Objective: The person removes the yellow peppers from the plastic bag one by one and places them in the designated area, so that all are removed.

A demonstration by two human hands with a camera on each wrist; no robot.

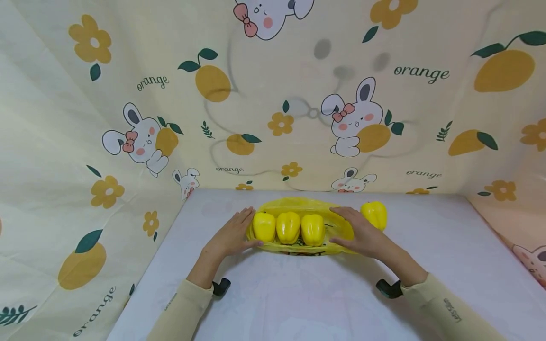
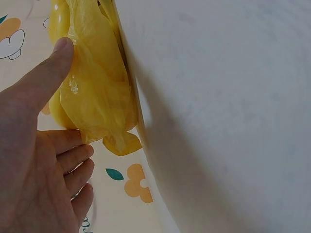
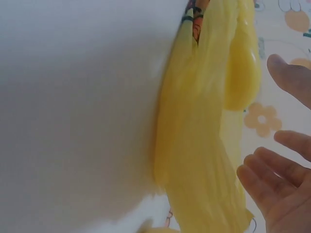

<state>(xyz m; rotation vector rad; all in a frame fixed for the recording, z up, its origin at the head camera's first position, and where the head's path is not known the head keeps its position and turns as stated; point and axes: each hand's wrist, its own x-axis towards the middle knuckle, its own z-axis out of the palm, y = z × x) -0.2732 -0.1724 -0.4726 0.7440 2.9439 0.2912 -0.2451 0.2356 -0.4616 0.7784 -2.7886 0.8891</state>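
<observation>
A yellow plastic bag [image 1: 294,203] lies spread open on the table with three yellow bell peppers, left [image 1: 264,227], middle [image 1: 288,228] and right [image 1: 313,230], in a row inside it. My left hand [image 1: 232,234] is at the bag's left end; in the left wrist view its thumb rests against the yellow plastic [image 2: 99,87], and the other fingers lie loosely extended around the end. At the right end, my right hand [image 1: 362,234] spreads thumb and fingers around the bag's mouth. The right wrist view shows that hand [image 3: 286,189] holding nothing, beside the crinkled bag [image 3: 194,131].
Another yellow bell pepper [image 1: 374,214] stands on the white table [image 1: 290,298] just behind my right hand. A cream cloth [image 1: 264,99] printed with rabbits, oranges and flowers rises at the back and sides. Black wrist mounts, left [image 1: 221,287] and right [image 1: 389,289], stick out below the hands.
</observation>
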